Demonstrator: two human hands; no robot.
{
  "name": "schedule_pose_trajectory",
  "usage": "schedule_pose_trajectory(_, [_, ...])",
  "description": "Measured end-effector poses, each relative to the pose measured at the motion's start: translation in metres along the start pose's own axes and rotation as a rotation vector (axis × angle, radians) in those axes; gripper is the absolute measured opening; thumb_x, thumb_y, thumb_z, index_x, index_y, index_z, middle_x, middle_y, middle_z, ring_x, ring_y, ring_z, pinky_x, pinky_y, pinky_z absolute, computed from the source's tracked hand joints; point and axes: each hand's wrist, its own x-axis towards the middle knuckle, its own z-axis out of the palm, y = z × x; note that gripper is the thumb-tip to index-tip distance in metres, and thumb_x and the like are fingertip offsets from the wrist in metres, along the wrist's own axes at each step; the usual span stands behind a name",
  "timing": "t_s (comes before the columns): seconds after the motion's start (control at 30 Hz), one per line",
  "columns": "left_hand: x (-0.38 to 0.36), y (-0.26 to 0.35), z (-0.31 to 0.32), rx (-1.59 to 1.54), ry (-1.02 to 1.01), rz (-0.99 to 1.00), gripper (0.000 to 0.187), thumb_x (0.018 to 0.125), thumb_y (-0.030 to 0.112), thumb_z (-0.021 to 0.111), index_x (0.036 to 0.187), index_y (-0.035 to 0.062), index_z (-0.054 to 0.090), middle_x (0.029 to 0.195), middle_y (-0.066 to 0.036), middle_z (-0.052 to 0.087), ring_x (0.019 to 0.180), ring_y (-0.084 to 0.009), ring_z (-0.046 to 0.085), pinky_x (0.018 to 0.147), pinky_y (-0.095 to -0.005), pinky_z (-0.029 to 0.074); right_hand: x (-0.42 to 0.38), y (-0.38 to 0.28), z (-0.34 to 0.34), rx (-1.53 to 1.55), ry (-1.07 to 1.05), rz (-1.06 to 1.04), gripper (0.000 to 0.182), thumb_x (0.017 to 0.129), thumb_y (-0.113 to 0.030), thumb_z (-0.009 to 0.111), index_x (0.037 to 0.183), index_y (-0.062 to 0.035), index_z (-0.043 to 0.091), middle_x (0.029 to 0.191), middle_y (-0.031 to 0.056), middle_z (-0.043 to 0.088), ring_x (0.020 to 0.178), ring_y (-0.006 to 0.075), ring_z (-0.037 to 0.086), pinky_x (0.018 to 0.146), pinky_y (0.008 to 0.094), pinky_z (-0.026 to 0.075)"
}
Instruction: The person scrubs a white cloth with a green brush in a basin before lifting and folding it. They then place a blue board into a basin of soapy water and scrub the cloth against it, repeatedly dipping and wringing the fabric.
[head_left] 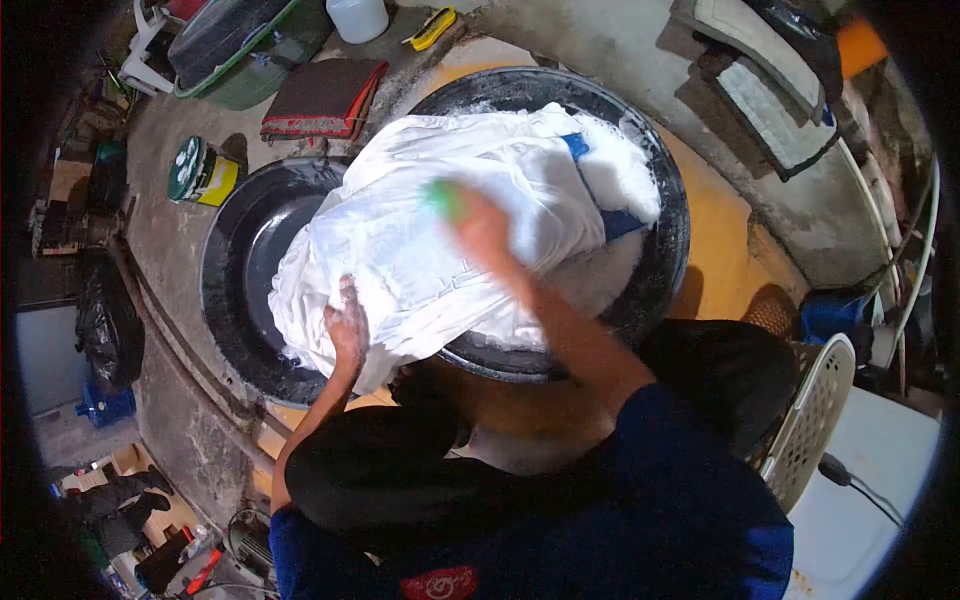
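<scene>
A wet white cloth [400, 170] with soap suds on it is spread across two black tubs. My right hand [482, 228], smeared by motion, grips a green scrub brush [443, 200] over the middle of the cloth; the brush is blurred too. At the lower left part of the cloth, my left hand [347, 328] holds the fabric with foam on its fingers. Thick white suds [615, 170] fill the right side of the large tub [672, 225]. Blue material [622, 224] shows at the cloth's right edge, mostly hidden beneath it.
Left of the large tub stands a smaller black tub [225, 270]. Beyond them are a yellow-and-green bucket [205, 172], a folded dark mat [322, 95], a yellow brush [432, 30] and a white container [358, 18]. A perforated basket [815, 420] is close on my right.
</scene>
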Motion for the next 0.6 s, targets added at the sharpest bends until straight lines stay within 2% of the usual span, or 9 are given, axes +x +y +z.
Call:
schedule_pose_trajectory(0.03, [-0.003, 0.04, 0.001, 0.197, 0.049, -0.287, 0.048, 0.087, 0.033, 0.052, 0.097, -0.0135, 0.048, 0.088, -0.015, 0.059, 0.078, -0.0139, 0.053, 0.065, -0.0229, 0.041, 0.023, 0.047, -0.03, -0.119, -0.133, 0.25, 0.024, 0.076, -0.015, 0.054, 0.1, -0.0175, 0.056, 0.08, 0.0101, 0.061, 0.065, 0.026, 0.059, 0.053, 0.0387, 0.047])
schedule_pose_trajectory(0.07, [-0.006, 0.037, 0.002, 0.123, 0.057, -0.252, 0.049, 0.087, 0.034, 0.052, 0.099, -0.0136, 0.048, 0.089, -0.015, 0.06, 0.079, -0.0142, 0.053, 0.066, -0.0229, 0.042, 0.046, 0.093, -0.062, -0.268, -0.305, 0.479, 0.019, 0.079, -0.018, 0.052, 0.098, -0.0142, 0.054, 0.074, 0.0126, 0.06, 0.064, 0.029, 0.06, 0.051, 0.041, 0.046])
schedule_pose_trajectory(0.17, [-0.01, 0.066, 0.012, 0.057, 0.106, -0.172, 0.052, 0.085, 0.036, 0.054, 0.105, -0.0121, 0.047, 0.092, -0.017, 0.06, 0.083, -0.0194, 0.056, 0.071, -0.0272, 0.044, 0.069, 0.146, -0.106, -0.367, -0.144, 0.296, 0.028, 0.077, -0.026, 0.056, 0.098, -0.0089, 0.051, 0.077, 0.018, 0.058, 0.073, 0.0354, 0.058, 0.062, 0.0443, 0.046])
schedule_pose_trajectory(0.27, [0.003, 0.036, 0.0, 0.342, 0.075, -0.027, 0.052, 0.083, 0.034, 0.057, 0.109, -0.01, 0.046, 0.102, -0.023, 0.055, 0.09, -0.026, 0.055, 0.075, -0.0335, 0.044, 0.058, 0.16, -0.102, -0.217, -0.171, 0.468, 0.041, 0.069, -0.031, 0.064, 0.098, -0.0045, 0.052, 0.083, 0.0199, 0.059, 0.08, 0.0349, 0.058, 0.067, 0.0431, 0.046])
schedule_pose_trajectory(0.3, [0.006, 0.024, 0.002, 0.769, 0.257, 0.2, 0.052, 0.079, 0.028, 0.062, 0.112, -0.0074, 0.044, 0.105, -0.025, 0.052, 0.091, -0.0314, 0.053, 0.075, -0.0385, 0.044, 0.05, 0.157, -0.098, -0.196, -0.185, 0.595, 0.046, 0.066, -0.033, 0.067, 0.097, -0.0024, 0.052, 0.083, 0.0192, 0.06, 0.079, 0.0333, 0.059, 0.066, 0.0413, 0.046])
schedule_pose_trajectory(0.4, [0.0, 0.101, 0.0, 0.992, -0.183, 0.883, 0.049, 0.075, 0.025, 0.065, 0.108, -0.0055, 0.044, 0.099, -0.021, 0.051, 0.083, -0.0311, 0.052, 0.071, -0.0387, 0.043, 0.044, 0.162, -0.09, -0.212, -0.259, 0.713, 0.053, 0.059, -0.037, 0.072, 0.089, 0.0024, 0.054, 0.083, 0.0194, 0.061, 0.077, 0.0301, 0.06, 0.065, 0.0392, 0.046])
schedule_pose_trajectory(0.47, [-0.005, 0.124, 0.021, 0.689, -0.763, 0.955, 0.045, 0.076, 0.026, 0.063, 0.105, -0.0042, 0.047, 0.096, -0.02, 0.051, 0.088, -0.0306, 0.05, 0.077, -0.0378, 0.041, 0.053, 0.153, -0.099, -0.236, -0.354, 0.754, 0.051, 0.058, -0.037, 0.072, 0.086, 0.0022, 0.054, 0.082, 0.0196, 0.061, 0.077, 0.0301, 0.06, 0.065, 0.0391, 0.046])
schedule_pose_trajectory(0.53, [-0.022, 0.116, 0.027, 0.776, -0.859, 1.068, 0.03, 0.073, 0.016, 0.062, 0.095, -0.0011, 0.049, 0.087, -0.015, 0.05, 0.077, -0.0268, 0.049, 0.068, -0.0368, 0.042, 0.054, 0.159, -0.096, -0.256, -0.344, 0.744, 0.046, 0.06, -0.034, 0.069, 0.083, 0.0023, 0.055, 0.082, 0.0213, 0.061, 0.078, 0.033, 0.06, 0.068, 0.0409, 0.046])
schedule_pose_trajectory(0.6, [-0.023, 0.104, 0.031, 0.884, -0.876, 1.07, 0.023, 0.077, 0.012, 0.054, 0.096, -0.0017, 0.05, 0.085, -0.015, 0.051, 0.084, -0.027, 0.051, 0.072, -0.0363, 0.044, 0.056, 0.143, -0.105, -0.362, -0.328, 0.739, 0.043, 0.061, -0.032, 0.068, 0.083, 0.0023, 0.054, 0.082, 0.0223, 0.06, 0.079, 0.0347, 0.059, 0.07, 0.0419, 0.046])
